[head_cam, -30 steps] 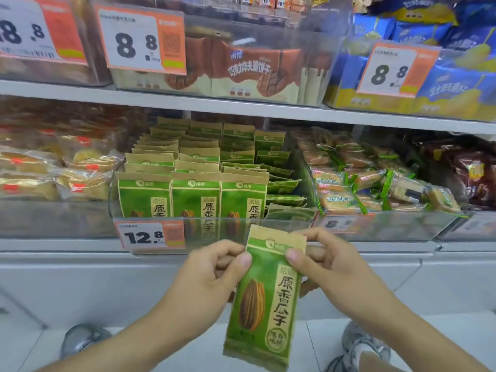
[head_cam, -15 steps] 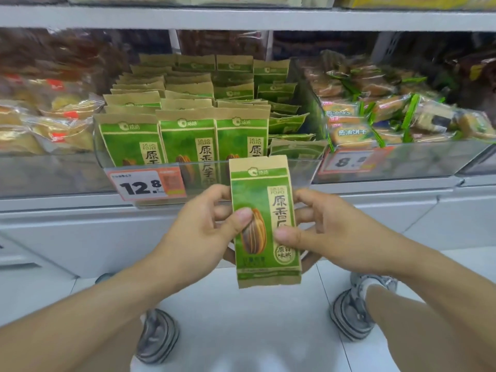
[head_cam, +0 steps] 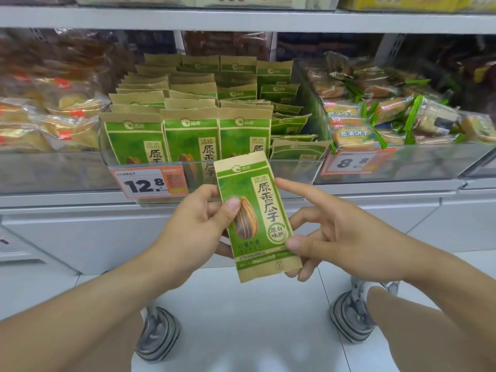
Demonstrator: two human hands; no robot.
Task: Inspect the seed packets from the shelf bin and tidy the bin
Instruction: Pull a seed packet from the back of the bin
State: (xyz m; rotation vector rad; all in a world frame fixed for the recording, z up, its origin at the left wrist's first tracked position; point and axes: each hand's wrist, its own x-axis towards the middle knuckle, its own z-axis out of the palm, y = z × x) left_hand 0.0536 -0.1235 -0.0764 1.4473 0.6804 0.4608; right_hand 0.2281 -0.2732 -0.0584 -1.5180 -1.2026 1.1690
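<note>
Inspecting seed packet (head_cam: 255, 218) w/ both hands: left hand (head_cam: 193, 224) pinches left edge, right hand (head_cam: 338, 237) pinches lower right corner, index straight. Next prob: return to bin (head_cam: 214, 181) front row, upright.

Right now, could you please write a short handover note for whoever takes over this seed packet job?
Left hand: grips the seed packet at its left edge, thumb on the front.
Right hand: thumb pinches the packet's lower right edge, fingers behind it, index finger straight beside the upper right edge.
The packet is held upright, front facing you, in front of the clear bin with the 12.8 price tag.
Done: one packet is out for inspection.
Left: return it. Three rows of packets stand upright, but the packets at the bin's right side lie flat and need straightening.
</note>
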